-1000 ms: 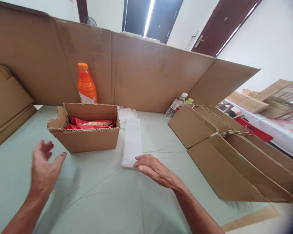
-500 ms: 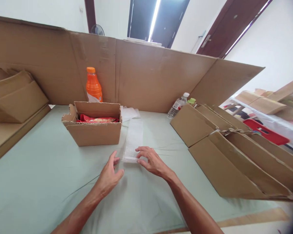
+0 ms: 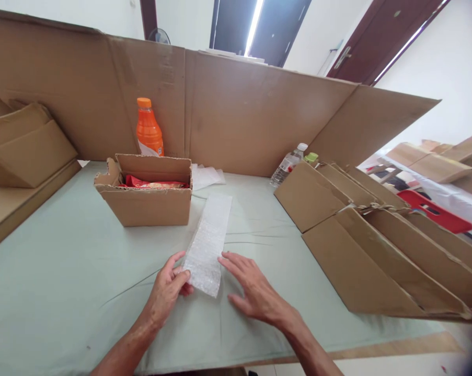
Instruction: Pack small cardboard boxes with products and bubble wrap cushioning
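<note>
A long, flat strip of bubble wrap [image 3: 210,237] lies on the pale green cloth, its near end slightly lifted. At its near left corner, my left hand [image 3: 169,287] pinches the edge between thumb and fingers. My right hand [image 3: 255,287] is open along the strip's right side, fingers spread, fingertips at or close to the edge; whether they touch it I cannot tell. Just beyond and to the left stands a small cardboard box [image 3: 153,208] with red packets [image 3: 153,182] inside.
An orange bottle [image 3: 149,128] stands behind the box. More white plastic sheets [image 3: 206,177] lie beside it. Cardboard dividers [image 3: 361,261] fill the right side, with a clear bottle [image 3: 288,166] behind. A cardboard wall [image 3: 239,115] closes the far edge; another carton [image 3: 27,146] is left.
My left hand has taken hold of the bubble wrap's near corner. The strip has come nearer and turned slightly. My right hand has moved closer and spread its fingers.
</note>
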Demonstrator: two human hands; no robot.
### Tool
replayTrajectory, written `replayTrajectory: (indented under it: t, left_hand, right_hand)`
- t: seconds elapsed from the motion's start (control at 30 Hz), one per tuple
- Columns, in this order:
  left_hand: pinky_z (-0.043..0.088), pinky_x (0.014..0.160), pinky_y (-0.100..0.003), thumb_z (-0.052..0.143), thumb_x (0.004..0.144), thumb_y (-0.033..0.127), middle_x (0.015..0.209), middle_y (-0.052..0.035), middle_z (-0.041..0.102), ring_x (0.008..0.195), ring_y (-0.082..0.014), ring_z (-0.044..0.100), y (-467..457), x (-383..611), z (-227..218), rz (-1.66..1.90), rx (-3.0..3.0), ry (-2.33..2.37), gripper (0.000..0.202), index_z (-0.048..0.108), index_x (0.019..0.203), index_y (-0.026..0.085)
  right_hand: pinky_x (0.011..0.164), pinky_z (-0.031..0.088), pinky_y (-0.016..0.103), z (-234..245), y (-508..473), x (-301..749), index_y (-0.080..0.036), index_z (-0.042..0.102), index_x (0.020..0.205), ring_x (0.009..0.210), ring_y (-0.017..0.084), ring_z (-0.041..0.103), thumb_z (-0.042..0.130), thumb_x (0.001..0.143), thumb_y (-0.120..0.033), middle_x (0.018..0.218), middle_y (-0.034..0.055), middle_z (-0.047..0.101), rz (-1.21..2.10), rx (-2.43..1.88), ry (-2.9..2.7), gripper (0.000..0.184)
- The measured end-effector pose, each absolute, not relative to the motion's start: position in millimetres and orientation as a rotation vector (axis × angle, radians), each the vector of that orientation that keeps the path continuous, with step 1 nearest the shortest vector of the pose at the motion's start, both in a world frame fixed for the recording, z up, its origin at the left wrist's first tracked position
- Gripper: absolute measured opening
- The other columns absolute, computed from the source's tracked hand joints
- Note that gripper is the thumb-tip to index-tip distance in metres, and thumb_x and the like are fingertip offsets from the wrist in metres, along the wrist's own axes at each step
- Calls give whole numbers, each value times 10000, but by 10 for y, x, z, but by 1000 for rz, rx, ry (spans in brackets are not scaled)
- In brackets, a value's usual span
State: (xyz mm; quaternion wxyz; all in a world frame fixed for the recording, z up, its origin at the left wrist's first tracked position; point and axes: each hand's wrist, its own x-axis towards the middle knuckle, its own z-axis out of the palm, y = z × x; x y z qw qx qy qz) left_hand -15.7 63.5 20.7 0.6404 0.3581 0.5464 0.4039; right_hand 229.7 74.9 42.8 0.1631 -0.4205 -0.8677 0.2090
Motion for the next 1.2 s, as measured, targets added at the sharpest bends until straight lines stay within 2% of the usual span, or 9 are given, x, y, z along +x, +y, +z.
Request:
replayTrajectory:
  t: [0.07, 0.17, 0.3, 0.4, 0.63, 0.8, 0.97, 1.1, 1.2]
  left_hand:
    - [479, 666, -307, 600, 809, 499, 718, 31, 593, 625, -166, 607, 581, -174, 208, 865, 858, 1237, 786, 359, 1464, 138]
    - [512, 725, -337, 527, 870, 548, 816, -20, 642, 732, -197, 637, 531, -277, 254, 813, 1130, 1360, 694, 434, 1442, 167]
    - [484, 971, -424, 473, 921, 526, 1318, -123, 595, 1193, -283, 564, 654, -439, 475, 905, 1571, 1528, 569, 525, 1393, 212]
    - [341, 1140, -475, 455, 951, 490, 1433, -105, 554, 1362, -300, 448, 841, -436, 640, 797, 1769, 1222, 511, 559, 1387, 245]
    - [419, 1041, -403, 353, 985, 566, 1210, -80, 677, 1162, -255, 601, 794, -463, 413, 560, 1388, 977, 596, 417, 1501, 276]
    - [439, 683, -289, 577, 861, 373, 813, 3, 602, 721, -170, 559, 669, -396, 136, 642, 1266, 1143, 745, 312, 1535, 198]
    - [353, 596, -272, 507, 830, 278, 653, 63, 461, 600, -149, 430, 783, -229, 83, 665, 1345, 1408, 667, 401, 1479, 169]
    - [365, 600, -273, 485, 827, 271, 652, 56, 486, 602, -156, 452, 824, -228, 77, 634, 1374, 1420, 658, 412, 1472, 166]
    - [362, 595, -268, 490, 830, 284, 666, 49, 514, 605, -155, 465, 815, -241, 61, 634, 1392, 1390, 658, 415, 1473, 169]
  right_hand:
    - [1108, 386, 496, 330, 684, 2160, -223, 421, 1490, 1384, 282, 435, 596, 707, -65, 1517, 126, 474, 548, -1165, -2466, 818]
    - [1016, 457, 441, 196, 703, 1976, -213, 593, 1319, 1196, 244, 597, 512, 739, -26, 1283, 94, 675, 606, -1142, -2358, 615]
    - [952, 485, 391, 206, 767, 1932, -240, 703, 1131, 1009, 209, 681, 489, 839, -83, 1090, 44, 761, 860, -1139, -2225, 395]
    - [942, 480, 362, 346, 745, 1951, -246, 730, 1089, 997, 214, 683, 521, 903, -187, 1084, 31, 764, 1108, -1137, -2132, 285]
    - [694, 474, 267, 377, 652, 1895, -196, 700, 944, 760, 172, 619, 508, 956, -410, 847, 8, 689, 1469, -1253, -1812, 288]
    - [599, 483, 281, 214, 730, 1850, -198, 643, 1105, 658, 169, 586, 537, 902, -335, 804, 18, 665, 1301, -1425, -1700, 266]
    - [886, 520, 442, 321, 506, 2033, -261, 537, 1296, 1025, 266, 641, 573, 910, -240, 1180, 113, 667, 405, -1436, -1902, 388]
    - [980, 478, 497, 348, 323, 2032, -259, 502, 1354, 1237, 314, 552, 622, 838, -167, 1362, 133, 591, 318, -1250, -2358, 537]
    - [978, 465, 528, 229, 381, 1901, -211, 546, 1315, 1284, 338, 517, 572, 823, -103, 1413, 153, 561, 276, -1269, -2501, 505]
